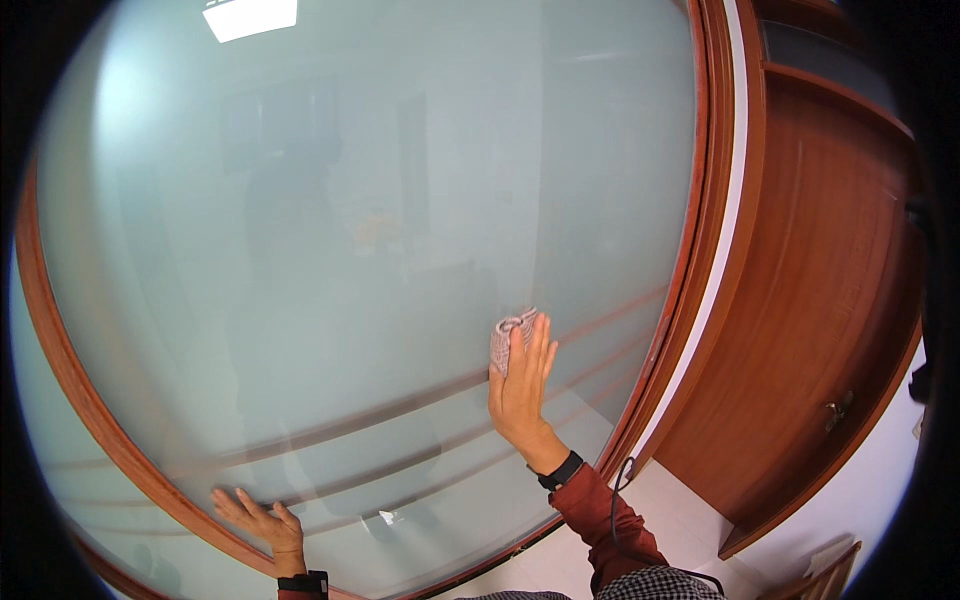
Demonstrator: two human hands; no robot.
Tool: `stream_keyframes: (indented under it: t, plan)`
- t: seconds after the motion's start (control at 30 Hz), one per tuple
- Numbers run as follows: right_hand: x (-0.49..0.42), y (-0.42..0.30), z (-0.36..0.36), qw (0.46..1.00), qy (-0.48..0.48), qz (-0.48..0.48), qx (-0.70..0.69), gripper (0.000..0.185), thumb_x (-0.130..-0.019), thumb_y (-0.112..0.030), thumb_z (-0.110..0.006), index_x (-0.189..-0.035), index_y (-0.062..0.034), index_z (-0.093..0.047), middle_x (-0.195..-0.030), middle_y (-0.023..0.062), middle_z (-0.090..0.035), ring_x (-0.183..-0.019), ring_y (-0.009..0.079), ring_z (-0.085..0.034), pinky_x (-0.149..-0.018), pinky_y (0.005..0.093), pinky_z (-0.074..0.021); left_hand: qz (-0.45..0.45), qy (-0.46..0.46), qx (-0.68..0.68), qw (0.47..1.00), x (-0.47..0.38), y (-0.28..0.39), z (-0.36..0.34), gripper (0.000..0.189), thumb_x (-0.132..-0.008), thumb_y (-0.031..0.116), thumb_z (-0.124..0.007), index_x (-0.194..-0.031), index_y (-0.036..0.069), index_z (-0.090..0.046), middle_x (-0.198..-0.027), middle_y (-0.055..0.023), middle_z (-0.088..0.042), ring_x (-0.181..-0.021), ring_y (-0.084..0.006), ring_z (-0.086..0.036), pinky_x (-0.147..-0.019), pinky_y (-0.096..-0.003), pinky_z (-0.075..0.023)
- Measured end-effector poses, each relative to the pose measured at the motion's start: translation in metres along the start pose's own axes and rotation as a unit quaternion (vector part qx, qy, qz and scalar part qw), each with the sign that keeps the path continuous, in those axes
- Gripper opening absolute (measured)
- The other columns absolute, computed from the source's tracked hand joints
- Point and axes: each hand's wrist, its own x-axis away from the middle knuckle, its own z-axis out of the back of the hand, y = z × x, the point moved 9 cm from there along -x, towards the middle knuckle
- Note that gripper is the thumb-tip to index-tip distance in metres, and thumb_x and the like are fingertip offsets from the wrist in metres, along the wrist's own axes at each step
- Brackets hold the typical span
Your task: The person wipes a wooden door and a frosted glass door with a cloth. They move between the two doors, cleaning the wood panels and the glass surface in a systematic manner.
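A large frosted glass pane (420, 225) in a reddish-brown wooden frame (112, 450) fills most of the view. Against its lower right part, my right hand (521, 386) presses a folded pinkish-grey striped cloth (504, 345), fingers stretched upward over it. Lower left, my left hand (259, 525) rests near or on the glass beside the frame, fingers spread and holding nothing. Both wrists wear black bands. Faint dark horizontal bars show through or on the pane, and blurred reflections lie across it.
On the right stands a brown wooden door (817, 285) with a metal handle (836, 411). A black cable (615, 502) runs along my right sleeve. Pale floor tiles (675, 510) show below, and a wooden piece of furniture (832, 574) is at the lower right.
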Motion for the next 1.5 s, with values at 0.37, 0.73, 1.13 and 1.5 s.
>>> stream_keyframes:
  t: [0.37, 0.73, 1.13, 1.5]
  plan:
    - [-0.193, 0.064, 0.055, 0.991, 0.101, 0.058, 0.061, 0.06, -0.104, -0.021, -0.043, -0.16, -0.0071, -0.026, -0.163, 0.0287, -0.021, -0.153, 0.0452, -0.016, -0.119, 0.0664, -0.0098, -0.014, 0.01, -0.023, 1.0, -0.005, 0.007, 0.003, 0.064, -0.109, 0.044, -0.035, -0.16, 0.007, -0.025, -0.166, -0.0256, -0.018, -0.153, -0.0457, -0.019, -0.121, -0.0632, -0.0135]
    - [0.012, 0.136, 0.026, 0.996, 0.026, -0.079, 0.015, 0.061, -0.102, -0.016, -0.044, -0.158, 0.0015, -0.025, -0.163, 0.0337, -0.016, -0.153, 0.0482, -0.013, -0.121, 0.0611, -0.0085, -0.003, 0.0, -0.038, 0.999, -0.001, 0.005, 0.001, 0.065, -0.108, 0.045, -0.034, -0.16, 0.007, -0.024, -0.165, -0.0269, -0.018, -0.152, -0.0479, -0.02, -0.121, -0.0641, -0.0147]
    - [-0.143, 0.182, 0.069, 0.987, 0.157, -0.012, 0.021, 0.061, -0.101, -0.01, -0.047, -0.156, 0.0035, -0.026, -0.164, 0.0297, -0.019, -0.153, 0.0448, -0.016, -0.122, 0.0596, -0.0114, 0.035, -0.012, -0.004, 0.999, -0.023, 0.031, 0.018, 0.06, -0.109, 0.037, -0.043, -0.157, 0.004, -0.03, -0.165, -0.024, -0.023, -0.15, -0.0457, -0.025, -0.12, -0.0612, -0.0211]
    - [-0.001, 0.283, 0.066, 0.963, 0.147, -0.225, -0.002, 0.058, -0.103, -0.006, -0.043, -0.156, 0.0081, -0.024, -0.162, 0.0299, -0.023, -0.152, 0.0435, -0.021, -0.125, 0.0479, -0.0152, -0.026, 0.004, 0.1, 0.995, -0.024, 0.208, -0.032, 0.065, -0.105, 0.042, -0.046, -0.158, 0.008, -0.031, -0.164, -0.0323, -0.016, -0.152, -0.052, -0.014, -0.116, -0.0709, -0.0037]
